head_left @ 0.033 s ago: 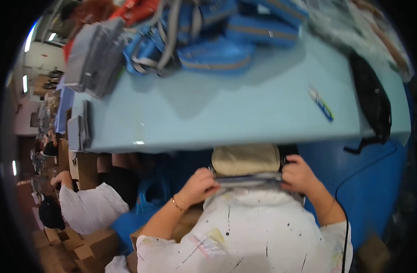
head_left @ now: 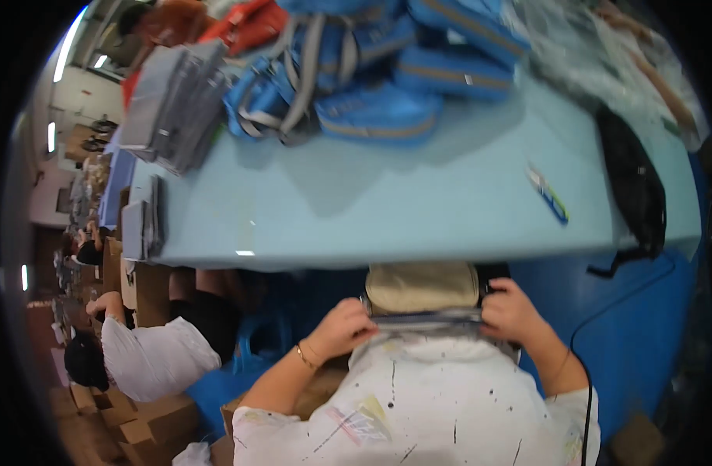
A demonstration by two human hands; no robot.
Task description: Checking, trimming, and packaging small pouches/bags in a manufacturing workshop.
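Observation:
In my lap, just below the table's near edge, lies a beige bag (head_left: 423, 286) with a rounded front. A dark and grey strip (head_left: 426, 317) runs along its near side, from one hand to the other. My left hand (head_left: 342, 328) is closed at the strip's left end, beside a small metal fitting. At the right end my right hand (head_left: 513, 312) pinches the bag's edge, its thumb and fingers pressed together. The bag's underside and the parts inside my fingers are hidden.
The pale blue table (head_left: 449, 194) holds a heap of blue bags (head_left: 379, 113), folded grey pieces (head_left: 155, 101), thread snips (head_left: 548, 196) and a black bag (head_left: 631, 182). A cable (head_left: 577, 342) hangs at my right. A co-worker in white (head_left: 161, 353) sits at left near cardboard boxes (head_left: 158, 419).
The view has shifted slightly, so the table and its things appear a little lower. Both hands keep their hold on the beige bag.

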